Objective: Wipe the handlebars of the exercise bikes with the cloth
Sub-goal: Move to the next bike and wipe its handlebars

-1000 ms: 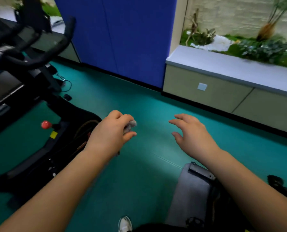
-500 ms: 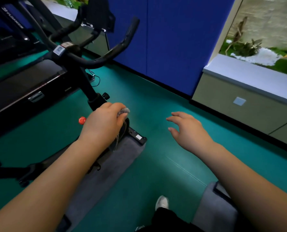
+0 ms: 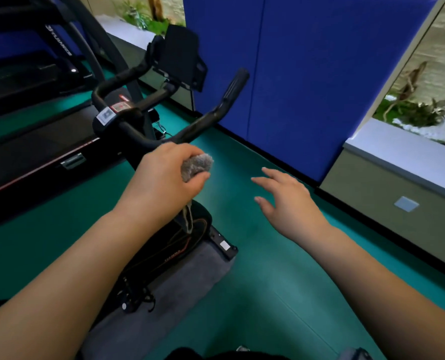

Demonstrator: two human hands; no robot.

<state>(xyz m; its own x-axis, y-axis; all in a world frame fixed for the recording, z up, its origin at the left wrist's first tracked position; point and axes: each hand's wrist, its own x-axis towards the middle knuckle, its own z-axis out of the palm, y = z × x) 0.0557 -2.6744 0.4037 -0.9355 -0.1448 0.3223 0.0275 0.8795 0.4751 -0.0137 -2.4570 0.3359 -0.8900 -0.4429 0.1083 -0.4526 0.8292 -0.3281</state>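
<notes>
floor: teal | on it: grey mat, exercise bike, treadmill

Looks like a gym: exercise bike on green rubber floor, treadmill just left of it.

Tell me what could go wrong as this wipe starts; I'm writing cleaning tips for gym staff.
1. The left hand grips the grey cloth bunched into a wad, so little fabric may meet the handlebar and patches could be missed.
2. A strand of the cloth dangles below the fist near the bike's flywheel housing and might snag.
3. The black console sits among the bars; a careless sweep might knock it.
</notes>
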